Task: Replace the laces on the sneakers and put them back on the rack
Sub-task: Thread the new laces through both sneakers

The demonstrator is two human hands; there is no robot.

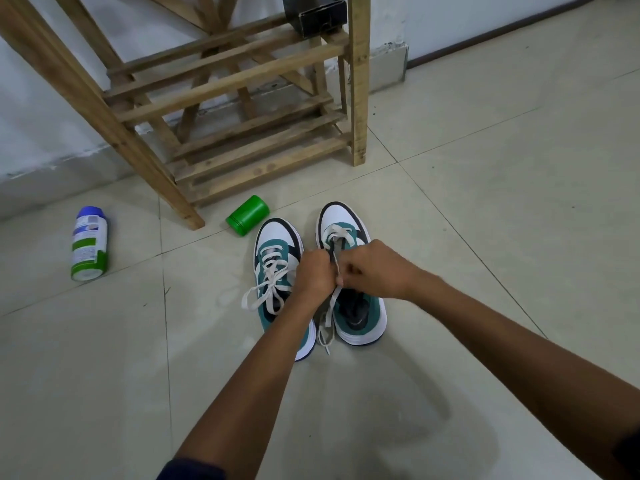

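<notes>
Two white, teal and black sneakers stand side by side on the tiled floor, toes pointing at the wooden rack (242,109). The left sneaker (277,251) carries a cream lace, its loose ends lying over the side. The right sneaker (349,306) is laced only near the toe. My left hand (313,271) and my right hand (374,268) meet over the right sneaker's tongue, and each pinches its cream lace (327,323), whose free end trails down between the shoes. The eyelets under my hands are hidden.
A green cap or jar (247,215) lies on its side just beyond the left sneaker, by the rack's front leg. A white, blue and green spray can (89,244) lies at the left. A black box (317,12) sits on an upper rack shelf. Wall behind.
</notes>
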